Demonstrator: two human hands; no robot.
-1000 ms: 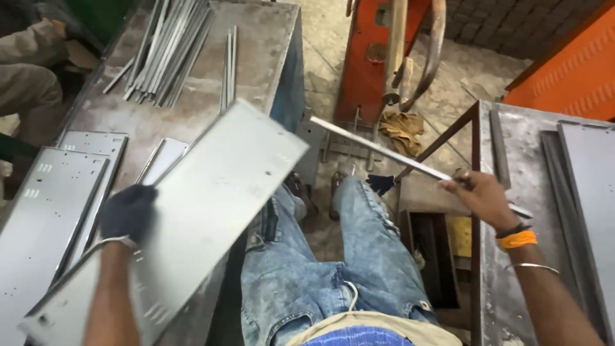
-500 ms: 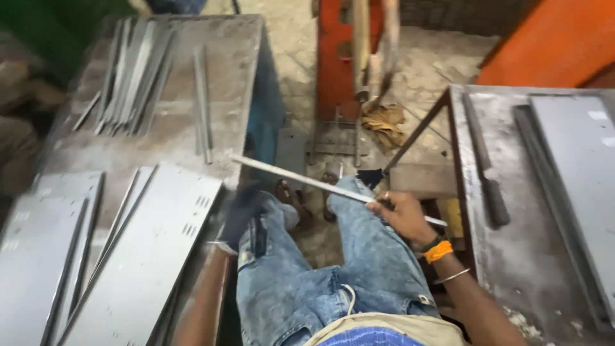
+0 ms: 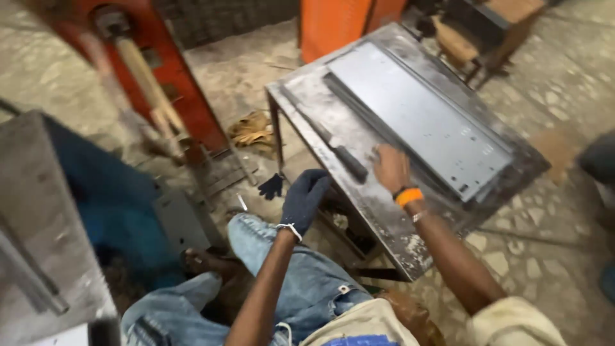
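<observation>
My right hand [image 3: 389, 168], bare with an orange wristband, lies with spread fingers on the dark steel table [image 3: 384, 237], between a short dark bar [image 3: 349, 161] and the long grey sheet-metal panel [image 3: 423, 118]. I see nothing in its grip. My left hand [image 3: 305, 200], in a dark glove, hovers with loosely bent fingers just off the table's near-left edge, above my jeans-clad knee, and holds nothing. The thin metal strip from before is not clearly visible.
A red machine [image 3: 163, 90] with a long handle stands on the floor to the left, an orange cabinet [image 3: 333, 25] behind the table. A dark glove [image 3: 272, 186] and a tan rag [image 3: 253, 131] lie on the floor. A grey worktable [image 3: 38, 218] fills the left edge. Someone's dark clothing [image 3: 599, 160] shows at the far right.
My view has swung right, from the left worktable to the steel table. My right hand has gone from holding the thin strip over my lap onto the tabletop; my left hand followed toward the table edge.
</observation>
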